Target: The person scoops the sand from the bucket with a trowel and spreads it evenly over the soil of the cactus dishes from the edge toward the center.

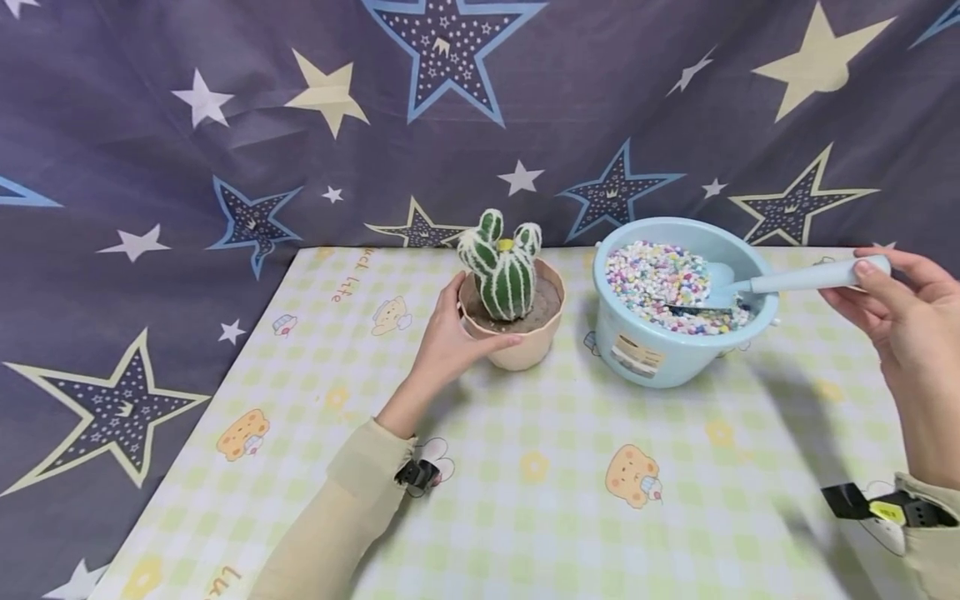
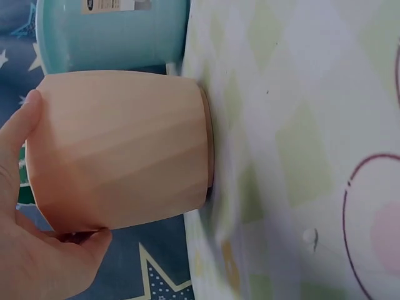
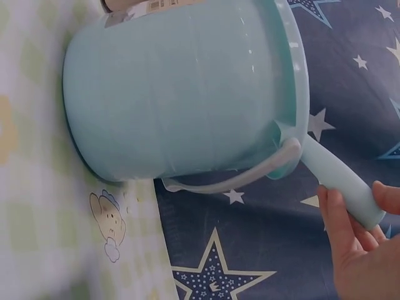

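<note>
My left hand (image 1: 450, 342) grips the side of a beige pot (image 1: 525, 350), thumb across its front near the rim. A green cactus (image 1: 506, 283) with white stripes and a small yellow top stands in the pot's brown soil (image 1: 542, 312). The pot rests on the table. To its right stands a light blue bucket (image 1: 652, 358) holding many small multicoloured pebbles (image 1: 652, 271). My right hand (image 1: 911, 304) holds the end of a light blue shovel's handle (image 1: 806, 277) between thumb and fingers. The shovel's blade (image 1: 722, 283) lies inside the bucket, partly in the pebbles.
A checked tablecloth (image 1: 510, 517) with cartoon bears covers the table. Behind it hangs a dark blue star-patterned cloth (image 1: 465, 158). The bucket's pale carrying handle (image 3: 237, 178) hangs down its side. Each wrist wears a small black camera.
</note>
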Motion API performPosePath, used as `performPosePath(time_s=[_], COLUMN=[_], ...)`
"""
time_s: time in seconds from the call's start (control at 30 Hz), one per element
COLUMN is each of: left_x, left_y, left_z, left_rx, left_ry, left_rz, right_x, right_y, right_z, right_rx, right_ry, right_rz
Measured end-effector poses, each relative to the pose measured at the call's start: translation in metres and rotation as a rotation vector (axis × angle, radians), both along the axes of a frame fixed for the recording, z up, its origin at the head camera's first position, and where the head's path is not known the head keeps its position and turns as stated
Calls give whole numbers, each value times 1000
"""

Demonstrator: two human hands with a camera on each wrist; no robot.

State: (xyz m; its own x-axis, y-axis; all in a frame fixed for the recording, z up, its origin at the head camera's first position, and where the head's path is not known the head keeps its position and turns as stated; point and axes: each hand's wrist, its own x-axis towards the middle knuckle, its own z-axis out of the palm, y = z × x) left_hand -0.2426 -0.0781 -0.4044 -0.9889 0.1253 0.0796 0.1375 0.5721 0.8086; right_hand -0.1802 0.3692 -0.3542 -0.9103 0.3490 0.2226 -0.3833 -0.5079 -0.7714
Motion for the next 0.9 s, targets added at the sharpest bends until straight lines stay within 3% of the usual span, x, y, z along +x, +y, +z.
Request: performPosePath(time_s=[0.13,0.5,0.7,0.9], left_x=[2,11,10,3], left_y=[-7,-19,-25,-32], left_z=[-1,0,-2,-1], left_rx=[4,-40,8,54], left_ry=[8,25,-5,-48], left_rz=[-1,20,-47,-108], right_x=[0,-3,-5,-5], right_y=[2,14,16,11], right_z=[0,-4,-7,-5], right_rx=[-15,-191,-254,-226], right_ry=[-6,10,17,-16], right_rz=[-3,66,97,94])
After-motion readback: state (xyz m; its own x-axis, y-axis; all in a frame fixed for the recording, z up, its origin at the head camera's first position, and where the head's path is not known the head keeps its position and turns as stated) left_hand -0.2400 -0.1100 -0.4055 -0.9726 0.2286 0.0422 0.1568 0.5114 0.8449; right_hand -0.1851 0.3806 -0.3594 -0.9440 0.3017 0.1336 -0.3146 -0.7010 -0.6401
